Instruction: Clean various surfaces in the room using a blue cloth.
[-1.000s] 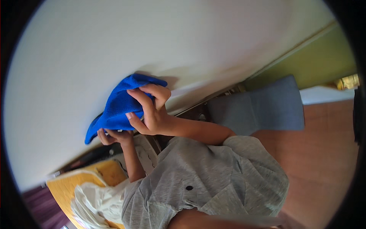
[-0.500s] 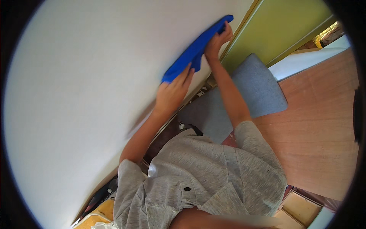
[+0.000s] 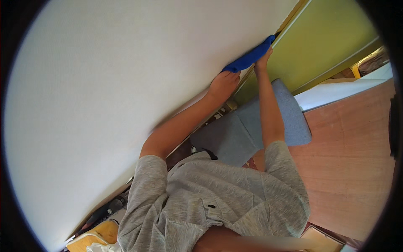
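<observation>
A blue cloth (image 3: 249, 59) lies stretched along the white wall (image 3: 126, 67), close to where the wall meets the yellow-green panel. My left hand (image 3: 225, 85) grips its lower left end, fingers curled at the edge. Farther up and to the right, my right hand (image 3: 263, 59) holds the other end beside the panel's frame; most of those fingers are hidden by the cloth. Both arms are stretched out, and my left forearm runs close along the wall.
To the right stands the yellow-green panel (image 3: 323, 42). Below it are a grey-blue padded seat (image 3: 289, 113) and a wooden board (image 3: 344, 155). A yellow wooden piece (image 3: 94, 237) and dark items sit at the lower left. An open wooden box (image 3: 321, 241) is at the lower right.
Both hands have shifted right with the blue cloth, toward the panel's frame. My left hand's outstretched fingers are now curled in, and the cloth looks more bunched.
</observation>
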A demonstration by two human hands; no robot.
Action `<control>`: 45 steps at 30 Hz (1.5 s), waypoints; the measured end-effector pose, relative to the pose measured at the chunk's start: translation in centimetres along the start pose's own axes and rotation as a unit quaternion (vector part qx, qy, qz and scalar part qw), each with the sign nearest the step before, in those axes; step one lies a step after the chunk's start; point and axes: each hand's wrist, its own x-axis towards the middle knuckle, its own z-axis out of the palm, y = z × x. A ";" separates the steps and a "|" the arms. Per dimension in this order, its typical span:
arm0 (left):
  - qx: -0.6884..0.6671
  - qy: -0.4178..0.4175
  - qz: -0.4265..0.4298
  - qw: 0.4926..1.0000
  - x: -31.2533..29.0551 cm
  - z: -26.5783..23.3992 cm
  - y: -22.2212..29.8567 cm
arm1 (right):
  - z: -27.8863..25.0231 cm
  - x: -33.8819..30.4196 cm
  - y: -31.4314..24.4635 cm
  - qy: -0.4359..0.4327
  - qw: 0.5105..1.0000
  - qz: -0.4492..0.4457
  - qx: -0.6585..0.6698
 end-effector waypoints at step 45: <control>0.132 0.042 -0.264 0.955 -24.6 -19.6 -0.8 | 10.7 -31.9 -25.9 -0.030 0.991 -0.124 0.044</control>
